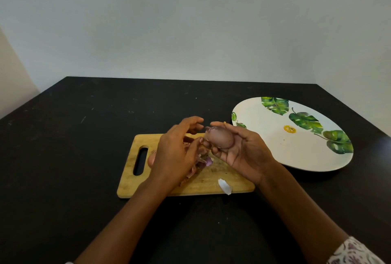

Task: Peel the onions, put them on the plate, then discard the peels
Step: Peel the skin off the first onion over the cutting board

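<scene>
Black bench (63, 158): it stretched wide beneath everything we saw.
Plate (264, 115): white, leaf-printed, right of the board.
Wooden board (131, 187): near us, handle slot leftward.
Right hand (239, 151): we found it cupping the onion (220, 138) above the board.
Left hand (175, 151): fingers curled beside that onion; its grip we could not tell.
Peels (198, 166): heaped on the board beneath.

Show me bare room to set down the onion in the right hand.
The plate is bare all over, right of the right hand holding the onion. The table is bare left of and behind the cutting board. Crowded: the board's middle, under the left hand, carries peels and a second onion; a white scrap lies at its near-right edge.
</scene>
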`<state>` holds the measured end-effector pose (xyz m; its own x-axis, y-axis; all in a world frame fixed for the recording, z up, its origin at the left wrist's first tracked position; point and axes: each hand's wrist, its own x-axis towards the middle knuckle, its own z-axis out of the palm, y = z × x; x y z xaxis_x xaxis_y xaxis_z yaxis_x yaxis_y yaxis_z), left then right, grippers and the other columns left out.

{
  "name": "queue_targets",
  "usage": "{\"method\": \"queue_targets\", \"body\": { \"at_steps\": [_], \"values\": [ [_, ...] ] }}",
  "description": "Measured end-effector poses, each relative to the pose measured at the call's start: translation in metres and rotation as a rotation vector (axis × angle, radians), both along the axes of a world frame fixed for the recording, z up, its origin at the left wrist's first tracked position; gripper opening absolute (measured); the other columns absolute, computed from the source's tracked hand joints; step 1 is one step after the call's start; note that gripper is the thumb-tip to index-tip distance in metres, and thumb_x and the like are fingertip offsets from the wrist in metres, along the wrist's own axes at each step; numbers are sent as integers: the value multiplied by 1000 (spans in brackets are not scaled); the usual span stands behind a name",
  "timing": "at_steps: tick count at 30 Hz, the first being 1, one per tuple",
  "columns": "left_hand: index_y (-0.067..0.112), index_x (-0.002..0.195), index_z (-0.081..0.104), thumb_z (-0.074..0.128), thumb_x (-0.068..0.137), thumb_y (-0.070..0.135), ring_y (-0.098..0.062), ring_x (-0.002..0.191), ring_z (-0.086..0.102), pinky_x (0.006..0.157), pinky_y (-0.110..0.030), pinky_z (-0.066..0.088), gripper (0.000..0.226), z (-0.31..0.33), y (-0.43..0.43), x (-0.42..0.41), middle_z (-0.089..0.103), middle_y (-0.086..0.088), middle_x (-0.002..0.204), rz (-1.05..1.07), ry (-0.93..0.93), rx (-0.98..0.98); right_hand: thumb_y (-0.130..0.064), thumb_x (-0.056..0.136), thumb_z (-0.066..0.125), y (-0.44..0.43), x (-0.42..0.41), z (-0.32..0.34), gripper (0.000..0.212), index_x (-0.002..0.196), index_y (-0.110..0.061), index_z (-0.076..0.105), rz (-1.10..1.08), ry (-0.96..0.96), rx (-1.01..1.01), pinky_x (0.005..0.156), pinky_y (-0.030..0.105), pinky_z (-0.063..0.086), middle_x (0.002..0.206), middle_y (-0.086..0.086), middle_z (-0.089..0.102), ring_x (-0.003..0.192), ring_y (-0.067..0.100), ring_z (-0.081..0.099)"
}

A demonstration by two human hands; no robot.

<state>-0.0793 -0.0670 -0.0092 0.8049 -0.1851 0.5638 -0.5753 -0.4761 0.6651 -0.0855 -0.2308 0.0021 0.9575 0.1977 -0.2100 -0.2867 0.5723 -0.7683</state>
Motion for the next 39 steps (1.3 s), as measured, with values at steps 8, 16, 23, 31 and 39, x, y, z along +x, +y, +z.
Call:
{"method": "queue_targets", "body": {
  "at_steps": [8,16,23,31,39],
  "values": [
    [23,110,56,67,81,2,1,83,62,69,-7,47,37,4,-2,-4,64,10,81,-47,17,-135,-21,99,38,1,-1,-1,33,107,-6,66,3,-32,-60,61,27,56,105,19,66,84,25,64],
    [22,112,52,65,82,0,-1,81,61,68,-8,47,39,5,-3,-6,62,8,80,-105,21,-120,-22,99,39,1,1,-1,31,108,-3,63,-83,18,-5,59,26,57,102,19,65,80,24,66],
    [23,115,53,70,81,11,-1,88,60,72,-9,48,40,5,-3,-5,64,9,91,-61,21,-176,-25,98,41,3,-1,1,32,103,0,61,-18,26,16,61,25,58,86,16,71,73,19,68],
    [18,108,58,70,79,2,-2,78,65,71,-11,49,34,5,-2,-5,67,7,80,-29,17,-237,-20,98,44,3,0,-2,34,118,5,54,14,28,49,64,32,60,100,23,68,81,27,71],
    [18,108,54,66,82,-1,-2,79,63,68,-9,48,35,5,-5,-5,63,7,79,-72,15,-174,-14,99,44,0,6,-5,32,124,6,47,-117,58,132,69,38,61,118,28,61,97,35,66]
  ]
}}
